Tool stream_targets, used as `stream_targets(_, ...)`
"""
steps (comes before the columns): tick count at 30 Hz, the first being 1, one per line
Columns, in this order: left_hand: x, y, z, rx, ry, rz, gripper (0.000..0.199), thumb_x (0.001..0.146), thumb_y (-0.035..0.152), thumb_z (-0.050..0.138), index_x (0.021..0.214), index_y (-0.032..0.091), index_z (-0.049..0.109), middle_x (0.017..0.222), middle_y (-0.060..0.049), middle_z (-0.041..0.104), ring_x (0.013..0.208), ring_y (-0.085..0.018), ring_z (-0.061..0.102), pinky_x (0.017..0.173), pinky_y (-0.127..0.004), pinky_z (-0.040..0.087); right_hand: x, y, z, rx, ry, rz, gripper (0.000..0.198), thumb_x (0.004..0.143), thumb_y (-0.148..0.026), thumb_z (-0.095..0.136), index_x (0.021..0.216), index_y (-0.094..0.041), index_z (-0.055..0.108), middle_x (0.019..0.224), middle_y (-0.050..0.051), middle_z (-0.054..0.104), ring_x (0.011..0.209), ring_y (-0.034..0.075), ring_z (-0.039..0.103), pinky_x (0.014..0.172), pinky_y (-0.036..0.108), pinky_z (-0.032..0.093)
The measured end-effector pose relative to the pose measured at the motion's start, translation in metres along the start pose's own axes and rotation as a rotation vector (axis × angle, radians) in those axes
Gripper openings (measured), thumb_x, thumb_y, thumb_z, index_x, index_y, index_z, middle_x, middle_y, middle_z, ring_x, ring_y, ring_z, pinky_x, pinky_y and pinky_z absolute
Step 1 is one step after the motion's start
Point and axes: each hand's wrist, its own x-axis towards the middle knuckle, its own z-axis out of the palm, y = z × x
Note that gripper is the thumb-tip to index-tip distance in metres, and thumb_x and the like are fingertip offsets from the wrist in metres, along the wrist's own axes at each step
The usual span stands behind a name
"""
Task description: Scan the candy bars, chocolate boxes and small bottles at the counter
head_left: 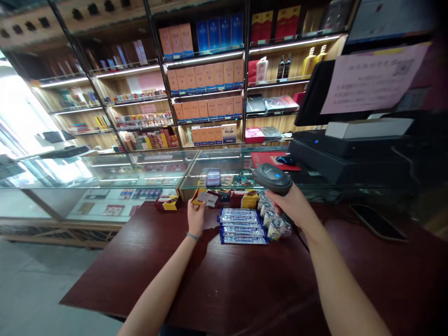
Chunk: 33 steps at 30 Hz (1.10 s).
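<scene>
My left hand grips a small flat red-and-yellow packet, its pale barcode label turned up. In my right hand is a dark barcode scanner with a blue light, its head pointing left toward the packet but apart from it. Between the hands stands a stack of similar red-and-yellow packets; a smaller stack lies left of my left hand. Nearer me are several blue-and-white long wrapped packs in a row. Clear-wrapped round items sit beside them, partly behind my right hand.
The dark red wooden table meets a glass display counter. A phone lies at the right, and a mouse on a red mat. A monitor with a pink paper sheet stands behind. Stocked shelves line the wall.
</scene>
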Motion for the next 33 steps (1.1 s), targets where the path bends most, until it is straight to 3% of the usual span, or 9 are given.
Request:
stream_targets(4,0.008,-0.016,-0.029,-0.253,0.137,-0.2,0.041,0.075,0.028,0.082,0.106,0.024,0.056,0.103,-0.002,0.07,0.089,-0.015,0.071,0.083,-0.033,0.057,-0.005,0.002,0.031,-0.014,-0.054,0.01,0.034,0.078,-0.041,0.07,0.106,-0.026,0.056,0.056,-0.006,0.057,0.04,0.016,0.051,0.041,0.029,0.04)
stream_targets(9,0.018,-0.026,-0.05,-0.382,0.262,-0.312,0.029,0.078,0.019,0.078,0.098,0.023,0.058,0.094,0.0,0.072,0.082,-0.012,0.072,0.087,-0.034,0.057,-0.015,0.009,0.077,-0.084,-0.201,0.01,0.044,0.08,-0.04,0.067,0.119,-0.027,0.051,0.064,-0.005,0.064,0.039,0.015,0.051,0.043,0.028,0.042)
stream_targets(15,0.022,-0.03,-0.057,-0.466,0.351,-0.359,0.021,0.084,0.01,0.069,0.097,0.022,0.057,0.093,-0.001,0.073,0.085,-0.013,0.073,0.091,-0.037,0.058,-0.03,0.018,0.115,-0.331,-0.397,0.023,0.041,0.078,-0.032,0.066,0.115,-0.027,0.05,0.09,0.003,0.073,0.069,0.024,0.069,0.059,0.03,0.047)
stream_targets(19,0.022,-0.035,-0.062,-0.443,0.313,-0.339,0.018,0.086,0.016,0.069,0.098,0.023,0.058,0.097,-0.003,0.073,0.093,-0.015,0.073,0.097,-0.041,0.056,-0.032,0.032,0.123,-0.411,-0.464,-0.003,0.04,0.075,-0.031,0.068,0.113,-0.026,0.054,0.101,0.006,0.075,0.098,0.032,0.071,0.076,0.036,0.051)
stream_targets(22,0.022,-0.036,-0.064,-0.483,0.282,-0.327,0.013,0.088,0.019,0.067,0.098,0.022,0.06,0.101,-0.005,0.073,0.099,-0.018,0.073,0.1,-0.043,0.055,-0.031,0.039,0.124,-0.458,-0.479,-0.024,0.042,0.072,-0.029,0.07,0.112,-0.026,0.058,0.105,0.007,0.075,0.109,0.035,0.068,0.083,0.038,0.05)
stream_targets(33,0.021,-0.027,-0.056,-0.484,0.361,-0.352,0.028,0.08,0.012,0.075,0.099,0.022,0.057,0.095,-0.001,0.072,0.081,-0.012,0.071,0.089,-0.035,0.056,-0.028,0.021,0.116,-0.48,-0.445,0.053,0.034,0.076,-0.029,0.066,0.105,-0.026,0.048,0.1,0.006,0.074,0.098,0.033,0.07,0.077,0.034,0.047)
